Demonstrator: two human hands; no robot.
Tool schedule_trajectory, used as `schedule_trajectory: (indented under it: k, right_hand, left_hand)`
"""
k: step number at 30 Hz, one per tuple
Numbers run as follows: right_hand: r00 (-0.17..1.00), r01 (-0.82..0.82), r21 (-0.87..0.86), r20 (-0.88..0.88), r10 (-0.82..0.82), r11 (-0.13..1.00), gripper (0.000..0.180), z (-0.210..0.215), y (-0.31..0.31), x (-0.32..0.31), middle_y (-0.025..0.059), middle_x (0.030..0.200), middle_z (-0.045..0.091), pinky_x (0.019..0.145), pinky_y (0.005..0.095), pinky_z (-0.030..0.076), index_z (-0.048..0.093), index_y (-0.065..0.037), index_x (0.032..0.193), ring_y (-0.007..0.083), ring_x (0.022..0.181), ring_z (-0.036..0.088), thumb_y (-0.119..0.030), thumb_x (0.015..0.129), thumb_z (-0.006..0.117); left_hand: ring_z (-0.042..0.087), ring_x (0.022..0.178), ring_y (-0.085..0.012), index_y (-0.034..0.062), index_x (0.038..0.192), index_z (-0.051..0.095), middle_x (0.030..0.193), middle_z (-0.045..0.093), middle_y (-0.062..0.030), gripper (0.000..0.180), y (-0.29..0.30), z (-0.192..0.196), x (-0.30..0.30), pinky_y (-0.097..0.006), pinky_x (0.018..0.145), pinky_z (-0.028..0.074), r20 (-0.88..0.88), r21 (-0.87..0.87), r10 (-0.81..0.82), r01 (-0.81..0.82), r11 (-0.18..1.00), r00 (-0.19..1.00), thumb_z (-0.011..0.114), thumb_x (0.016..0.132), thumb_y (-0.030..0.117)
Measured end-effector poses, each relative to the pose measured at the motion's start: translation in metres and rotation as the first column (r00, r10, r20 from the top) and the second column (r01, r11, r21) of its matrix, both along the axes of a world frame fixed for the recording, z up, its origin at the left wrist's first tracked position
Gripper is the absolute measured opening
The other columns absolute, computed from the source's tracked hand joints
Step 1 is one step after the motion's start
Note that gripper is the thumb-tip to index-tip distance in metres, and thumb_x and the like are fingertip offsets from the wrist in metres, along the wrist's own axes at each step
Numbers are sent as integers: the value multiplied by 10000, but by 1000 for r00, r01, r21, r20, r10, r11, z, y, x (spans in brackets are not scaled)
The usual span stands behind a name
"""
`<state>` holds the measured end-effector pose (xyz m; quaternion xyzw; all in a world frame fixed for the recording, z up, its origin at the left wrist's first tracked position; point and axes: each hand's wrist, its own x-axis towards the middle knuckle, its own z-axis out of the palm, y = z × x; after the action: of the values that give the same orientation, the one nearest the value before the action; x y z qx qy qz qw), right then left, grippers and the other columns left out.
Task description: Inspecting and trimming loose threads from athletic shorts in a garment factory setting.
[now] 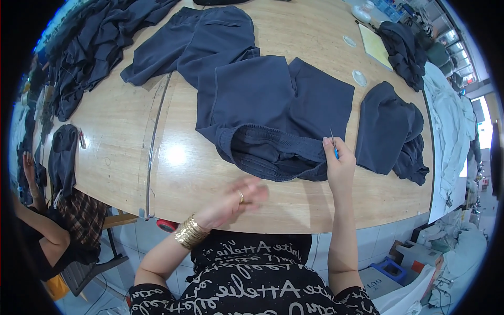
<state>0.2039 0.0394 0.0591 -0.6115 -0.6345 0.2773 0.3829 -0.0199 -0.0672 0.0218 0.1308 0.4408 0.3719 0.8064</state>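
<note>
A pair of dark navy shorts (252, 100) lies on the table in front of me, its gathered elastic waistband (268, 170) gaping toward me. My right hand (341, 160) is closed at the right end of this waistband. In its fingers is a small pointed tool with a blue handle, which looks like thread snips (336, 151), the blade pointing away from me. Whether these fingers also pinch the cloth is hard to see. My left hand (239, 199), with a ring and gold bangles, is near the waistband's lower left edge, apart from it. Motion blurs its fingers.
Another dark garment (205, 39) lies beyond the shorts, and a folded one (391, 128) to the right. A dark cloth heap (100, 47) covers the far left. Pale cloth (446, 126) hangs along the right edge. A metal strip (156, 142) crosses the tabletop. Another person's arm (44, 226) shows at left.
</note>
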Motion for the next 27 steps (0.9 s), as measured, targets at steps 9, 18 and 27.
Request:
schedule_trajectory:
  k: [9, 18, 27]
  right_hand:
    - [948, -78, 336, 317, -35, 939, 185, -10, -4, 10, 53, 669, 515, 522, 294, 404, 568, -49, 856, 154, 574, 502, -210, 833, 657]
    - [948, -294, -122, 94, 305, 948, 382, 34, -43, -18, 52, 663, 548, 552, 262, 420, 552, -59, 993, 139, 570, 510, -282, 749, 742]
    - [954, -253, -375, -249, 165, 892, 222, 9, -45, -29, -46, 614, 439, 526, 193, 341, 614, -27, 883, 27, 573, 383, -165, 758, 735]
  left_hand:
    - [597, 931, -183, -18, 1145, 469, 1037, 589, -97, 298, 32, 11, 15, -357, 842, 523, 154, 89, 311, -327, 941, 938, 574, 898, 111]
    - [582, 871, -137, 15, 952, 603, 942, 604, -55, 111, 22, 8, 6, -330, 847, 486, 304, 0, 287, -301, 954, 909, 593, 874, 93]
    - [580, 943, -124, 37, 1029, 604, 1006, 624, -48, 203, 29, 25, 23, -325, 869, 467, 237, 55, 205, -224, 973, 950, 561, 913, 198]
